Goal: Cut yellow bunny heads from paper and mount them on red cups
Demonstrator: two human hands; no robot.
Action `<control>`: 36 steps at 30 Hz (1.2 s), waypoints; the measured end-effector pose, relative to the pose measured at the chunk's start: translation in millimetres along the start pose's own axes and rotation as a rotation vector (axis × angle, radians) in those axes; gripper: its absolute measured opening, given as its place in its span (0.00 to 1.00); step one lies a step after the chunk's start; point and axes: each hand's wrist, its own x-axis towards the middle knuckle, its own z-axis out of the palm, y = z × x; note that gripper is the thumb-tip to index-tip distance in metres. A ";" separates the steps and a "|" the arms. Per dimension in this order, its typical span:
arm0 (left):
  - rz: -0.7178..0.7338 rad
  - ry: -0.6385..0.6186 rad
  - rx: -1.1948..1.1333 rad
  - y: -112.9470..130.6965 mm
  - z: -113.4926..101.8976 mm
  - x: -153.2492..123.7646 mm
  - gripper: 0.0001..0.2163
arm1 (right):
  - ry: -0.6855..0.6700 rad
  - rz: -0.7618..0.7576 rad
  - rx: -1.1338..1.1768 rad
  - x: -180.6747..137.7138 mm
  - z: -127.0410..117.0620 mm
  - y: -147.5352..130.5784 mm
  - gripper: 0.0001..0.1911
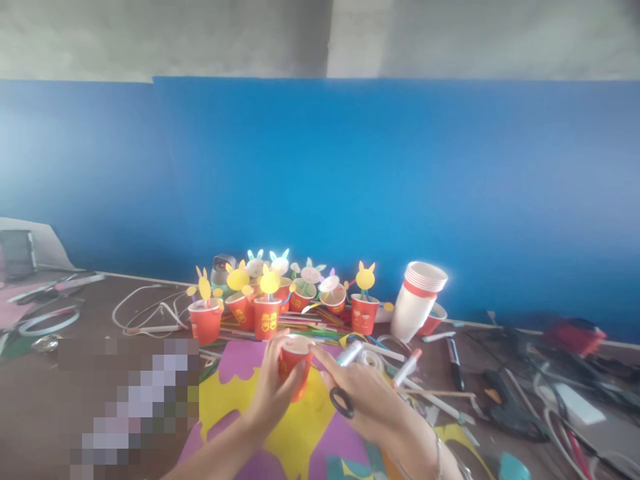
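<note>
My left hand (pixel 274 380) is wrapped around a red paper cup (pixel 301 388) and holds it upright over the coloured paper. At the cup's right rim, the extended forefinger of my right hand (pixel 367 397) reaches the edge. A black finger loop (pixel 342 403), looking like a scissors handle, shows in my right hand; its blades are hidden. Beneath both hands lie cut sheets of yellow paper (pixel 225 400) and purple paper (pixel 245 359). Behind them stands a row of red paper cups with paper animal figures, among them a cup with golden characters (pixel 268 321).
A leaning stack of white paper cups (pixel 416 303) stands right of the row. Further right lie a black marker (pixel 455 364), a black glue gun (pixel 513 407) and cables. White cord (pixel 143 310) is coiled at left. A blue partition (pixel 320 173) closes off the back.
</note>
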 end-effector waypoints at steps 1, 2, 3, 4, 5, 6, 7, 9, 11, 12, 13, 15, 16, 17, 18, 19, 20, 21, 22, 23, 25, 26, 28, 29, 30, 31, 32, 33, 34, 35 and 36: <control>0.011 0.001 -0.001 -0.1 0.2 0.3 0.15 | 0.001 -0.006 0.001 -0.5 0.2 1.1 0.25; 0.022 0.008 0.001 -0.2 0.5 0.7 0.15 | 0.002 -0.008 -0.003 -0.9 -0.1 1.8 0.25; 0.029 0.018 0.003 -0.2 0.9 1.0 0.14 | 0.000 -0.008 -0.005 -1.3 -0.7 2.3 0.25; 0.033 0.026 0.006 0.0 1.3 1.3 0.14 | -0.002 -0.009 -0.002 -1.5 -1.6 2.5 0.25; 0.035 0.030 0.010 0.3 1.7 1.5 0.14 | -0.007 -0.011 0.004 -1.5 -2.6 2.4 0.25; 0.038 0.030 0.014 0.7 1.9 1.7 0.14 | -0.010 -0.013 0.011 -1.4 -3.5 2.2 0.26; 0.040 0.027 0.020 1.2 2.1 1.9 0.13 | -0.010 -0.013 0.017 -1.1 -4.1 1.9 0.26; 0.041 0.020 0.033 2.2 2.2 2.1 0.13 | -0.012 -0.007 0.023 -0.4 -4.3 1.4 0.25; 0.037 0.023 0.044 2.8 2.3 2.1 0.13 | -0.014 0.006 0.016 0.2 -3.4 1.0 0.25; 0.032 0.026 0.047 2.9 2.3 2.1 0.13 | -0.017 0.013 0.011 0.4 -2.8 0.7 0.25; 0.028 0.030 0.048 2.9 2.4 1.9 0.13 | -0.022 0.019 0.007 0.4 -2.2 0.2 0.25; 0.024 0.040 0.048 2.7 2.8 1.4 0.12 | -0.034 0.030 0.002 0.2 -1.3 -1.1 0.25; 0.025 0.041 0.049 2.8 2.9 1.1 0.11 | -0.040 0.039 -0.001 0.1 -0.9 -2.1 0.24; 0.026 0.040 0.053 3.2 3.0 0.9 0.10 | -0.044 0.047 -0.005 0.0 -0.7 -3.2 0.24; 0.027 0.035 0.059 4.0 2.9 0.9 0.09 | -0.042 0.056 -0.008 -0.1 -0.7 -4.4 0.23; 0.028 0.031 0.071 5.3 2.6 1.0 0.09 | -0.040 0.064 -0.010 -0.1 -1.1 -5.6 0.23; 0.032 0.027 0.090 7.2 2.1 1.3 0.08 | -0.039 0.071 -0.009 -0.2 -1.9 -6.9 0.23; 0.043 0.025 0.117 9.6 1.3 1.8 0.07 | -0.043 0.075 -0.006 -0.2 -3.3 -8.1 0.23; 0.061 0.026 0.153 12.3 0.4 2.4 0.06 | -0.057 0.078 -0.005 -0.4 -5.1 -9.2 0.24; 0.086 0.029 0.195 15.0 -0.6 3.0 0.05 | -0.078 0.084 -0.006 -0.6 -7.2 -10.2 0.24; 0.152 0.030 0.273 19.4 -2.4 3.9 0.04 | -0.115 0.089 -0.018 -1.2 -11.2 -11.7 0.24; 0.184 0.032 0.305 20.6 -3.0 4.1 0.03 | -0.125 0.088 -0.030 -1.6 -12.4 -12.2 0.24; 0.231 0.046 0.356 20.7 -3.1 3.7 0.04 | -0.124 0.083 -0.054 -2.0 -12.3 -12.5 0.25; 0.245 0.055 0.379 19.7 -2.7 3.1 0.04 | -0.114 0.078 -0.066 -1.9 -11.2 -12.4 0.25; 0.252 0.064 0.397 18.4 -2.1 2.3 0.03 | -0.106 0.075 -0.075 -1.6 -9.7 -12.4 0.25; 0.255 0.068 0.409 17.0 -1.4 1.5 0.03 | -0.100 0.075 -0.078 -1.2 -8.1 -12.3 0.25; 0.256 0.067 0.415 15.7 -0.9 0.6 0.02 | -0.095 0.076 -0.078 -0.6 -6.7 -12.4 0.25; 0.252 0.061 0.414 14.8 -0.6 -0.2 0.03 | -0.095 0.079 -0.076 0.0 -5.5 -12.7 0.26; 0.245 0.052 0.409 14.3 -0.6 -0.9 0.03 | -0.100 0.079 -0.072 0.4 -4.7 -13.0 0.26; 0.236 0.039 0.400 14.1 -0.9 -1.4 0.03 | -0.105 0.077 -0.069 0.5 -3.8 -13.4 0.26; 0.228 0.026 0.389 14.2 -1.5 -1.5 0.04 | -0.107 0.071 -0.068 0.2 -2.6 -13.7 0.27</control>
